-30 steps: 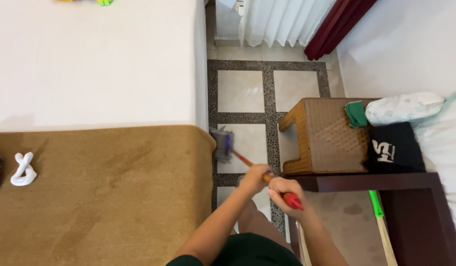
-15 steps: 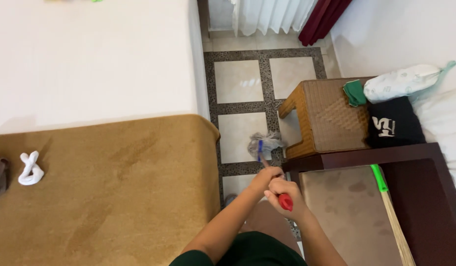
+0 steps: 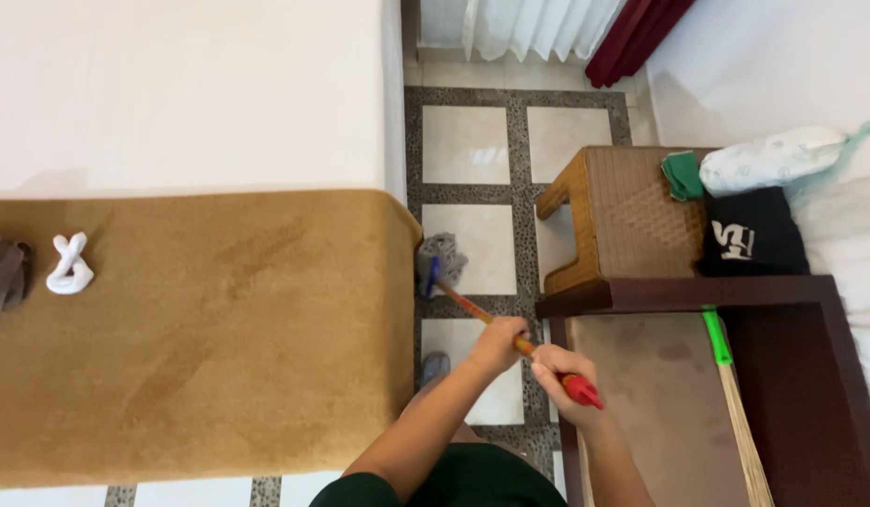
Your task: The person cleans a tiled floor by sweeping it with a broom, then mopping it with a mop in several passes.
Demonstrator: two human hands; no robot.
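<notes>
Beside the tan bed runner (image 3: 200,329), a grey mop head (image 3: 441,263) is resting on tiled floor. Left hand (image 3: 499,345) and right hand (image 3: 564,374) are both gripping its stiff, likely light handle (image 3: 472,310) near the red end.

Bright, even daylight — soft shadows, sharp focus, slight edge distortion.

The mop (image 3: 441,261) has a limp grey string head of cloth and a smooth handle ending in a glossy red plastic grip. The bed runner (image 3: 200,329) is matt, napped tan fabric. The floor (image 3: 465,145) is glossy cream tile with speckled stone borders. The stool (image 3: 623,216) is rough woven wicker.
</notes>
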